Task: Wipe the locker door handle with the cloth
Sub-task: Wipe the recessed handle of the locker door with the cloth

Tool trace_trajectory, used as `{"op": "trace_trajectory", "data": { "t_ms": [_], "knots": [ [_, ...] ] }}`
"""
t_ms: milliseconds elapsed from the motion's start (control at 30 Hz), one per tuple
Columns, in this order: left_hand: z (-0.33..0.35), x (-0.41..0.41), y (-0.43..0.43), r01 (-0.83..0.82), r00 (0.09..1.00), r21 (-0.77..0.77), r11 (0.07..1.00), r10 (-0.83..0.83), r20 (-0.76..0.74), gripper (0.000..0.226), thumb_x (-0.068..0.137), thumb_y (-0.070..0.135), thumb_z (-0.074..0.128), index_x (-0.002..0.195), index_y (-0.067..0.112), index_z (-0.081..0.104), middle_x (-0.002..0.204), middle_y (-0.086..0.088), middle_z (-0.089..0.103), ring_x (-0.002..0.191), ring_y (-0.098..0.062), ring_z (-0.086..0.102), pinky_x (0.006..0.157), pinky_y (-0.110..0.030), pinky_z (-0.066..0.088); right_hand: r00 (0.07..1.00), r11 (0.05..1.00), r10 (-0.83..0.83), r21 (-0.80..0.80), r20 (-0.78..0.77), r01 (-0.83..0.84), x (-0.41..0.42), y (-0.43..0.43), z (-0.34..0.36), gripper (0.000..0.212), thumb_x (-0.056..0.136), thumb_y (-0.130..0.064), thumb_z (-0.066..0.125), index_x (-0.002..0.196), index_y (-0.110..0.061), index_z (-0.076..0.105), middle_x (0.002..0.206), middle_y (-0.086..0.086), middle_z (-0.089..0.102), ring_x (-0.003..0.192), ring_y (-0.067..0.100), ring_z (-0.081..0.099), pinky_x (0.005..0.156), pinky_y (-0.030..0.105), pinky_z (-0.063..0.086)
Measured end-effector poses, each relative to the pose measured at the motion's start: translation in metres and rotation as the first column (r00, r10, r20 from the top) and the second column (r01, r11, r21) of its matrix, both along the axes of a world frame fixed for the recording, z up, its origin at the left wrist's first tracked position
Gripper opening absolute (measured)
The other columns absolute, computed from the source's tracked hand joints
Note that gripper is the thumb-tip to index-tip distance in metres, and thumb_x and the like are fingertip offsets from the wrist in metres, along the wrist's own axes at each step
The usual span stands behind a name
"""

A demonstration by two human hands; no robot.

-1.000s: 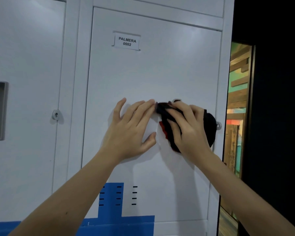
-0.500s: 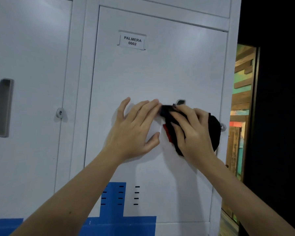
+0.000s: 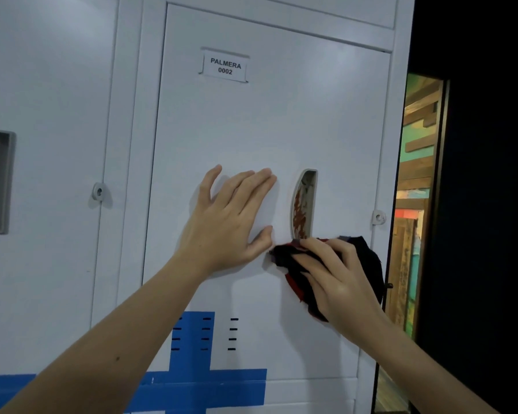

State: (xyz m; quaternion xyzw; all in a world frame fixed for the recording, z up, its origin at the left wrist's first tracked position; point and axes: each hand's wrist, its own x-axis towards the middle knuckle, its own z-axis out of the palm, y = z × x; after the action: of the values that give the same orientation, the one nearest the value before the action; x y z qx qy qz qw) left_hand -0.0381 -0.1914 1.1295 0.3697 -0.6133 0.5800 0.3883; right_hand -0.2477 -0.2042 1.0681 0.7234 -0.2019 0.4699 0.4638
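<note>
Left hand point(image 3: 231, 222) is lying flat, fingers straight, against the locker door point(image 3: 281, 121); right hand point(image 3: 338, 282) is gripping the black-and-red cloth point(image 3: 367, 258), pressing it on the door just below the rust-spotted handle point(image 3: 304, 204).

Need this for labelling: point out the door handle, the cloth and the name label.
door handle point(image 3: 303, 204): head view, middle of its rusty recess.
cloth point(image 3: 367, 261): head view, black fold near right edge.
name label point(image 3: 225, 66): head view, its printed text.

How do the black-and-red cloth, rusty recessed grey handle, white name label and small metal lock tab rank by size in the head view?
Black-and-red cloth, partly hidden
Rusty grey handle and white name label: alike
Small metal lock tab
</note>
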Motion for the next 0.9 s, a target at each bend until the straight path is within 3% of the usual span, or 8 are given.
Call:
{"op": "trace_trajectory", "data": {
  "t_ms": [200,433,700,900],
  "knots": [
    [0.000,0.000,0.000,0.014,1.000,-0.010,1.000,-0.014,0.002,0.065,0.084,0.046,0.044,0.135,0.006,0.049,0.137,-0.007,0.051,0.123,-0.020,0.042,0.110,-0.049,0.016,0.993,0.996,0.055,-0.078,0.101,-0.047,0.015,-0.004,0.013,0.027,0.097,-0.011,0.046,0.104,0.000,0.069,0.114,0.012,0.062,0.095,0.028,0.046,0.084,0.035,0.043],
    [-0.001,-0.001,0.000,0.028,1.000,0.004,1.000,-0.028,-0.007,0.065,0.085,0.046,0.042,0.136,0.006,0.048,0.137,-0.006,0.051,0.122,-0.020,0.043,0.111,-0.049,0.016,0.974,0.988,0.110,-0.128,0.196,-0.086,0.025,-0.002,0.074,0.031,0.099,-0.017,0.041,0.111,-0.002,0.065,0.111,0.014,0.063,0.090,0.028,0.041,0.083,0.032,0.037],
    [0.000,-0.001,0.000,0.012,1.000,0.000,1.000,-0.012,-0.004,0.065,0.084,0.045,0.043,0.135,0.006,0.049,0.137,-0.006,0.051,0.123,-0.019,0.042,0.111,-0.048,0.014,0.953,0.995,0.091,-0.058,0.288,-0.077,0.027,-0.005,0.087,0.026,0.092,-0.007,0.049,0.112,-0.001,0.064,0.113,0.012,0.061,0.094,0.026,0.038,0.081,0.032,0.038],
    [0.000,0.000,0.000,0.017,1.000,0.004,1.000,-0.017,-0.004,0.065,0.085,0.046,0.042,0.135,0.006,0.049,0.137,-0.006,0.051,0.124,-0.019,0.041,0.111,-0.048,0.014,0.993,0.996,0.058,-0.068,0.106,-0.051,0.025,0.001,0.057,0.042,0.103,-0.023,0.031,0.110,-0.001,0.066,0.114,0.013,0.063,0.091,0.028,0.044,0.078,0.038,0.043]
  ]
}}
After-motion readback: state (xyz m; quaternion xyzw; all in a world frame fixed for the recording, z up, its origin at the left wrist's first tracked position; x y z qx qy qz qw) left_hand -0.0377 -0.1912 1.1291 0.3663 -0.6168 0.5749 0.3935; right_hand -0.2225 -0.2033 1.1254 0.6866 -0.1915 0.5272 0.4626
